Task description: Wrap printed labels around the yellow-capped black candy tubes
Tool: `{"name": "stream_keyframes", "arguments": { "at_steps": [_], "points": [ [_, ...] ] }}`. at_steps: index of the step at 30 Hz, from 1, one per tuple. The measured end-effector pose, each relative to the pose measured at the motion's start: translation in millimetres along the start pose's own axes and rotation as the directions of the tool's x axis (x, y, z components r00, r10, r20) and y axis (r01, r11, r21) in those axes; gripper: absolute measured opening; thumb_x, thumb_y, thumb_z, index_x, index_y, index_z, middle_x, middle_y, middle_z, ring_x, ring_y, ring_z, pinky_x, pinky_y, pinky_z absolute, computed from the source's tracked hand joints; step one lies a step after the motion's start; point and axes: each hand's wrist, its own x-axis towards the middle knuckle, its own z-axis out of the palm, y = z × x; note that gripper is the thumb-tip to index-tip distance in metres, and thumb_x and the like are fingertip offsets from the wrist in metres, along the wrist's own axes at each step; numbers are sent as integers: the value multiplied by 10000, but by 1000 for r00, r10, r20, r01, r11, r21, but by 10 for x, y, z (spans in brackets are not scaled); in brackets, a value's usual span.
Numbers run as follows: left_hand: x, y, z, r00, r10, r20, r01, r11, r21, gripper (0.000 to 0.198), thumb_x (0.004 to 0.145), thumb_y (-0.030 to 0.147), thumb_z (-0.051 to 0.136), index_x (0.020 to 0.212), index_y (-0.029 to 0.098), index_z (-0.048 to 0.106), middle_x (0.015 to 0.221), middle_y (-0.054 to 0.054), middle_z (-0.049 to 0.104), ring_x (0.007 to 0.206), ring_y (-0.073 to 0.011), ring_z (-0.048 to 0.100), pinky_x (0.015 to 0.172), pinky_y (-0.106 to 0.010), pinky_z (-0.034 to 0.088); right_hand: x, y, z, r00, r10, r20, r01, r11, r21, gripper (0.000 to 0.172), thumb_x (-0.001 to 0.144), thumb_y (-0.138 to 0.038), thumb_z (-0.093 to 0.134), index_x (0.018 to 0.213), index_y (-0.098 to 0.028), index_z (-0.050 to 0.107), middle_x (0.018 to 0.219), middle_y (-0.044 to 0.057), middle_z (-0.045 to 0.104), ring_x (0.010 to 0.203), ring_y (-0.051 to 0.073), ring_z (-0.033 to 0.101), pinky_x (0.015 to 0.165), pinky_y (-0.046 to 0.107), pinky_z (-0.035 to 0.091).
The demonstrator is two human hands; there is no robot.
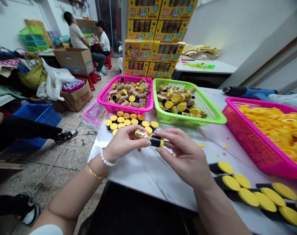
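My left hand [125, 141] pinches a small clear tube with a printed label [141, 133], held sideways over the white table [148, 169]. My right hand [185, 155] grips the tube's black end with a yellow cap [157, 141]. Both hands are closed around the same piece. Just beyond them stand several capped tubes [129, 121] upright in rows. Behind those sits a pink basket [104, 98] and a green basket [212, 114], each holding several similar tubes.
A second pink basket [251, 153] of yellow rings is at the right. Yellow-capped black pieces [248, 192] lie at the near right. Yellow cartons [153, 36] are stacked behind. Two people [89, 36] sit at the back left; another person's legs [28, 130] are at the left.
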Motion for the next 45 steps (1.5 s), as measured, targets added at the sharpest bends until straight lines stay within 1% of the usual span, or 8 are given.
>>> {"name": "stream_keyframes", "arguments": {
  "at_steps": [4, 11, 15, 18, 23, 29, 37, 45],
  "points": [
    [28, -24, -8, 992, -69, 107, 70, 998, -7, 460, 628, 383, 919, 935, 110, 711, 792, -33, 698, 596, -104, 627, 557, -242, 530, 7, 21, 54, 979, -204, -18, 198, 966, -166, 453, 867, -141, 733, 1286, -291, 644, 1102, 40, 739, 1064, 201, 696, 982, 381, 574],
    [63, -76, -61, 995, -46, 89, 53, 995, -84, 464, 707, 410, 873, 1033, 126, 705, 818, -61, 739, 673, -142, 688, 594, -247, 528, 27, 57, 87, 958, -256, -126, 223, 948, -228, 272, 850, -134, 740, 1090, -259, 715, 1051, 55, 772, 996, 218, 735, 905, 374, 604],
    [49, -95, -5, 989, 144, 25, -143, 989, -47, 408, 666, 361, 903, 950, 129, 723, 832, -37, 744, 721, -115, 681, 692, -239, 541, 13, 150, 165, 983, 36, -179, -34, 999, 14, 180, 799, -267, 818, 963, -234, 751, 931, 48, 779, 851, 208, 743, 825, 369, 620],
    [43, -95, 21, 989, 149, 13, -149, 989, 17, 447, 670, 414, 895, 953, 128, 703, 752, -11, 720, 620, -92, 647, 606, -214, 523, 17, 208, 181, 954, 292, -60, -258, 909, 327, 237, 801, -375, 815, 976, -227, 756, 893, 36, 776, 795, 190, 735, 799, 368, 623],
    [61, -101, -9, 999, -1, 54, 0, 1000, 24, 589, 705, 648, 790, 943, 135, 624, 582, 18, 653, 416, -86, 564, 408, -188, 417, 59, 195, 111, 942, 312, 125, -332, 802, 497, 403, 744, -354, 864, 1126, -271, 764, 1091, 43, 761, 889, 178, 727, 832, 351, 616],
    [67, -114, -39, 970, -104, 219, 142, 976, -166, 609, 647, 659, 828, 889, 148, 602, 608, -13, 692, 377, -95, 561, 373, -193, 420, 49, 170, 128, 915, 401, 51, -364, 762, 535, 243, 712, -348, 879, 912, -229, 808, 843, 10, 751, 620, 131, 683, 633, 323, 634],
    [79, -151, -31, 962, -220, 159, 240, 963, -122, 603, 711, 709, 741, 691, 116, 633, 479, 4, 599, 290, -65, 456, 293, -190, 297, -1, 168, 268, 970, 236, -51, -180, 849, 497, 166, 744, -304, 865, 907, -293, 834, 976, 32, 693, 699, 142, 699, 595, 322, 671],
    [83, -191, -21, 979, -154, 136, 178, 966, -188, 662, 619, 763, 763, 745, 129, 619, 463, 10, 594, 273, -74, 440, 276, -182, 272, -3, 168, 400, 976, 166, -144, -86, 892, 444, 199, 791, -282, 824, 989, -303, 822, 1070, 32, 690, 623, 103, 693, 607, 285, 658]
  ]
}}
